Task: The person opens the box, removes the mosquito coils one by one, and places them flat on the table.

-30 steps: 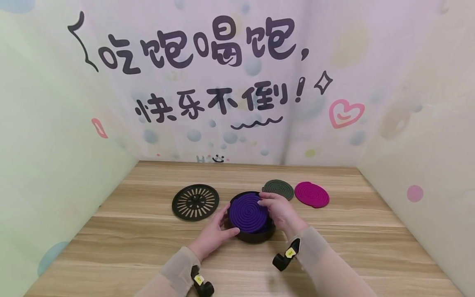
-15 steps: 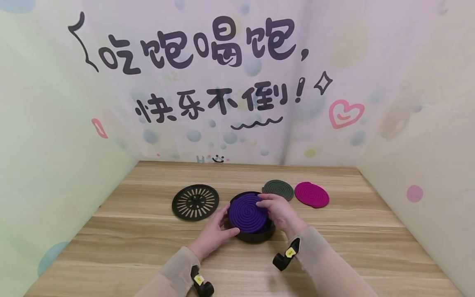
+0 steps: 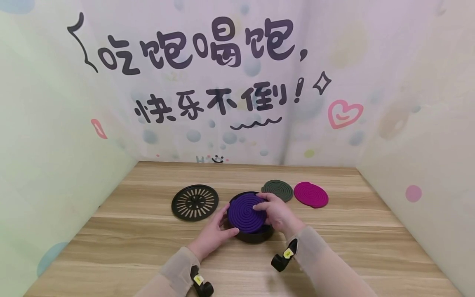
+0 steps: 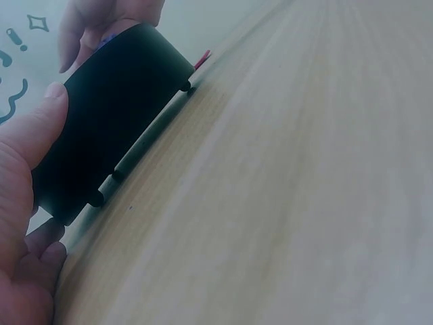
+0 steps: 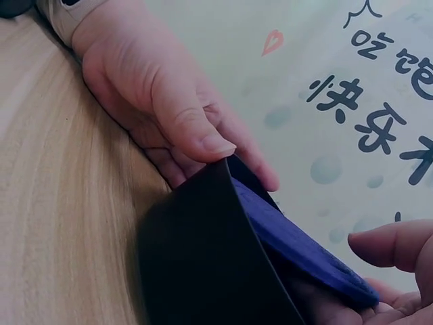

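The left hand [image 3: 212, 236] grips the black coil holder [image 4: 115, 122], the right hand [image 3: 281, 215] the purple spiral coil [image 3: 245, 216], tilted from its fingers into the holder — likely a transfer, next needing side clearance.

3 coils [image 3: 241, 218] [image 3: 277, 190] [image 3: 311, 194] vis. – 1 blk pot [image 3: 255, 237] – 1 slotted lid [image 3: 195, 202].

1. Right hand [image 3: 280, 213]: fingers [image 3: 261, 206] now reach slightly further in over the purple coil [image 3: 241, 218], closer to its centre.
2. Head view nudged: scene sits a hair further left.
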The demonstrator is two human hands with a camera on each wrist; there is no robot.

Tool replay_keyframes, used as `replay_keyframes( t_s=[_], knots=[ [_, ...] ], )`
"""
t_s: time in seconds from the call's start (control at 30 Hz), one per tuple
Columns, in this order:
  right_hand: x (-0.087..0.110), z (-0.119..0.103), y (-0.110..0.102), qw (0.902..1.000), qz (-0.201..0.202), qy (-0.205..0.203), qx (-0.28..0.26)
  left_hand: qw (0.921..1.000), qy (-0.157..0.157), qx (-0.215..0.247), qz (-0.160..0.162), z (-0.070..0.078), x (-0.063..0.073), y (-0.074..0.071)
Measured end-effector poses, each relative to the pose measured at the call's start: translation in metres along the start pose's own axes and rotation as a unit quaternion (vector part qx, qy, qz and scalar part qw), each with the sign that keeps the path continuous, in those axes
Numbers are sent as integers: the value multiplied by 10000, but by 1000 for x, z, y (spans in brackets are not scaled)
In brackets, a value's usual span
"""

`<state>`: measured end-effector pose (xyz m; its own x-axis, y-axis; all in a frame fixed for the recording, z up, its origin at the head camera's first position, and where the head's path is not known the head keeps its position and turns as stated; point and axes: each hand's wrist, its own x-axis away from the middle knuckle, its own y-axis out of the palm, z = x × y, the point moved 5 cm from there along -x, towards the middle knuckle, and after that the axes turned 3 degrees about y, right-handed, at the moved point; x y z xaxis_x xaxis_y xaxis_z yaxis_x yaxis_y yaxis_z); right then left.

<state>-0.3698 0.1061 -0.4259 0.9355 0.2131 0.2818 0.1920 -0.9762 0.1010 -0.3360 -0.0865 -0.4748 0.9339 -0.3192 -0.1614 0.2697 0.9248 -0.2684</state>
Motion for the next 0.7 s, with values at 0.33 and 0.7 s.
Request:
replay_keyframes(
  t_s=[0.33,0.7],
  knots=[
    [-1,2,-1,9998,153,-74,-48,10000,32,-21,-27,0,0,0],
    [-3,2,-5,9985,241,-207,-445,10000,-6,-76,11,-4,-1,-1]
  ],
)
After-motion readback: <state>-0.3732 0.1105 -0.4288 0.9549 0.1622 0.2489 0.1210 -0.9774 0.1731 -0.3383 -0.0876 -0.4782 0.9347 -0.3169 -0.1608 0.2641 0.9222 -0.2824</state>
